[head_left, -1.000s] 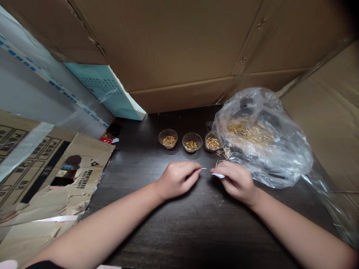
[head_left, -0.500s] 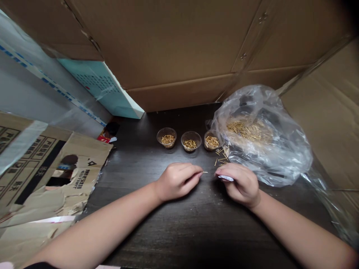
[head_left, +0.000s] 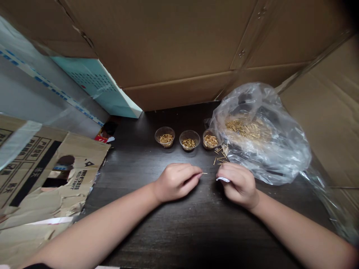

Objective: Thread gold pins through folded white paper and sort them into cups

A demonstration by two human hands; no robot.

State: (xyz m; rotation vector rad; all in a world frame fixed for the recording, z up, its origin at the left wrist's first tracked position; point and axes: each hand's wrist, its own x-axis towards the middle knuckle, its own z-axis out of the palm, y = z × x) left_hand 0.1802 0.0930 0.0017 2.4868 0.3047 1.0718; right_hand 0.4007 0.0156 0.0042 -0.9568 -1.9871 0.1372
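Observation:
Between thumb and forefinger, my left hand (head_left: 176, 182) pinches a thin gold-coloured metal pin (head_left: 205, 173), its free end pointing right. My right hand (head_left: 238, 185) is closed around a small folded white piece (head_left: 223, 179), perhaps paper or cloth, most of it hidden by the fingers. Just beyond my right hand lie several loose gold pins (head_left: 220, 160). Three clear plastic cups stand in a row behind my hands: a left cup (head_left: 165, 130), a middle cup (head_left: 189, 133) and a right cup (head_left: 212, 132), each with many gold pins in it.
A clear plastic bag (head_left: 291, 149) with a heap of pins lies at the right, touching the right cup. Cardboard walls (head_left: 174, 41) enclose the back and right of the dark table (head_left: 168, 231). Torn cardboard (head_left: 75, 149) and a light-blue box (head_left: 92, 86) stand at the left.
The view has shifted slightly. My left hand keeps its pinch on the pin. The white piece in my right hand has tilted a little, and the fingers have moved slightly.

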